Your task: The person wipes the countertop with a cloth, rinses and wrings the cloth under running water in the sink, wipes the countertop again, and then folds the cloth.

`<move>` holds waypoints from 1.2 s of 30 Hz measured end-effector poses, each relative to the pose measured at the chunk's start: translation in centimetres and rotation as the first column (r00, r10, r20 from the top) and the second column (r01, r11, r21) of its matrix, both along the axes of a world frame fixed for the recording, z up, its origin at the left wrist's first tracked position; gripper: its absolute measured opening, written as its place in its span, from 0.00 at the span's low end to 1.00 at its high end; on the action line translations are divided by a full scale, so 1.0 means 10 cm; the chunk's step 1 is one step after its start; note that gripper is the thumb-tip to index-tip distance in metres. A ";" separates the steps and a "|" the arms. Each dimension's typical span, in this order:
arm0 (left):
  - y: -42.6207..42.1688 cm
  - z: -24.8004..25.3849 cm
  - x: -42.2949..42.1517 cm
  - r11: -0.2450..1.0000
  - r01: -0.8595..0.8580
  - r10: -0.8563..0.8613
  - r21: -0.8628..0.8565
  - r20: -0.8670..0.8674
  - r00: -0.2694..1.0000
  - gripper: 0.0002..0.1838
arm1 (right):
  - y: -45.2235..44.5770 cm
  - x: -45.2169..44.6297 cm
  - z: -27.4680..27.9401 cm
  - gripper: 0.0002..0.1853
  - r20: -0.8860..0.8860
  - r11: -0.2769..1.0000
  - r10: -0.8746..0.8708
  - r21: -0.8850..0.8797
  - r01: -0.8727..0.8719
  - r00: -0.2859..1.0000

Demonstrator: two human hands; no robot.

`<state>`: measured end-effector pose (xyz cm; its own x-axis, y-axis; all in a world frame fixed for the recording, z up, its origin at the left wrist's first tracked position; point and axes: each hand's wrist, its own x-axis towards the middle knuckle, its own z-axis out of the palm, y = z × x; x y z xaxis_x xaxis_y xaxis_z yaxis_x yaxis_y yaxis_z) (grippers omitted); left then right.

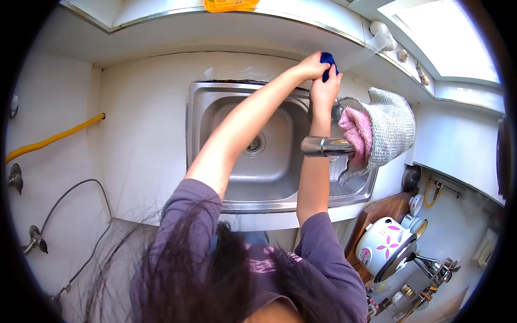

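Note:
Both my hands reach past the back edge of a steel sink [258, 177]. My left hand [312, 67] is closed on a small dark blue cloth [327, 60]. Close beside it, my right hand [327, 86] also grips the cloth from the near side. The right forearm passes behind the metal faucet spout [326, 146]. A pink cloth [356, 132] and a grey woven cloth [393, 126] hang over the faucet just right of my right wrist. The sink's drain shows between my forearms.
An orange bottle [231, 5] stands on the ledge above. Garlic [403, 55] and other small items lie along the ledge by the window. A white rice cooker [383, 245] and a utensil rack are at the lower right. A yellow hose [54, 137] runs along the left wall.

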<state>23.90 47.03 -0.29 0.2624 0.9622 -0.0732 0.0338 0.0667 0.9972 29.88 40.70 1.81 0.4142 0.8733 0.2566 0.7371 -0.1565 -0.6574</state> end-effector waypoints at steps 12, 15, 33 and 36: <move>0.09 -0.37 -0.24 0.767 0.376 0.208 0.520 -0.756 0.621 0.09 | 0.73 0.31 -0.84 0.24 0.221 0.513 0.597 -0.845 -0.155 0.772; 0.11 -0.53 -0.32 0.797 0.413 0.125 0.440 -0.790 0.600 0.07 | 0.77 0.24 -0.44 0.17 -0.031 0.422 0.632 -0.824 -0.377 0.774; -0.34 -0.74 -2.29 0.680 0.308 0.350 0.666 -0.663 0.662 0.09 | -0.14 -1.60 -0.91 0.23 0.075 0.941 0.328 0.065 -0.333 0.942; -0.43 -0.79 -2.73 0.687 0.249 0.382 0.682 -0.631 0.675 0.10 | -0.20 -2.01 -1.06 0.23 0.280 0.911 0.400 -0.016 -0.413 0.872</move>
<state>-3.39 42.76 -8.20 0.3656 0.8069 0.4640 0.7320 -0.5572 0.3921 9.80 38.75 -8.81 -0.0661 0.9351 0.3480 0.8797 0.2193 -0.4220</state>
